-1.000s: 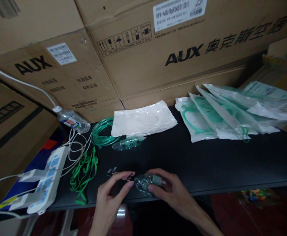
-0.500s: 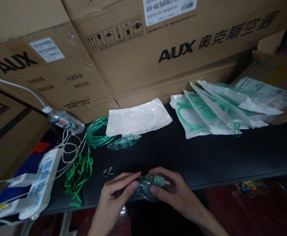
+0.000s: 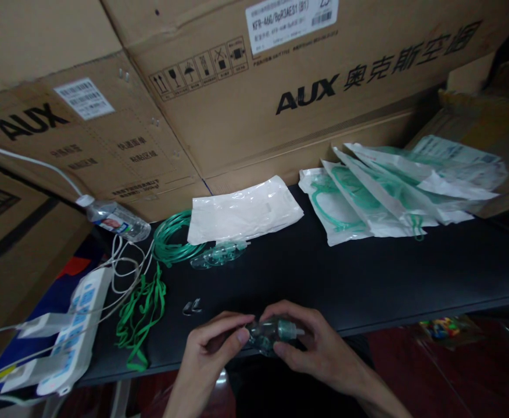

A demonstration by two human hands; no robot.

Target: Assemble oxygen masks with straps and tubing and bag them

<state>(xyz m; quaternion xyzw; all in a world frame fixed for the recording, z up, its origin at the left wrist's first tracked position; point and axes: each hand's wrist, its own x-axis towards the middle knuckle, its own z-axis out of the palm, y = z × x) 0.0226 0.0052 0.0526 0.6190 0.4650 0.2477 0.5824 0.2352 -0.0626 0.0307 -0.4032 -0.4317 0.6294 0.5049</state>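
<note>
A clear, green-tinted oxygen mask [image 3: 265, 334] is held between my two hands at the table's front edge. My left hand [image 3: 215, 343] pinches the mask's left end between thumb and fingers. On the other side, my right hand [image 3: 315, 339] curls around the body, near the pale green connector that points right. Two small shiny strips [image 3: 192, 306] lie left of the hands. Behind them rest several flattened clear masks [image 3: 219, 255], beside a coil of green tubing [image 3: 176, 239]. Green elastic straps [image 3: 143, 313] lie in a loose heap further left.
White paper pouches [image 3: 246, 212] are stacked at the back. Several sealed packs with green tubing [image 3: 346, 200] lean at the right. A power strip [image 3: 78, 331], white cables and a tilted water bottle [image 3: 117, 220] occupy the left. Large cardboard boxes [image 3: 219, 133] wall off the back.
The mask has turned slightly in my hands, its connector now lower and further right. Both hands stay closed on it. The camera view has shifted a little.
</note>
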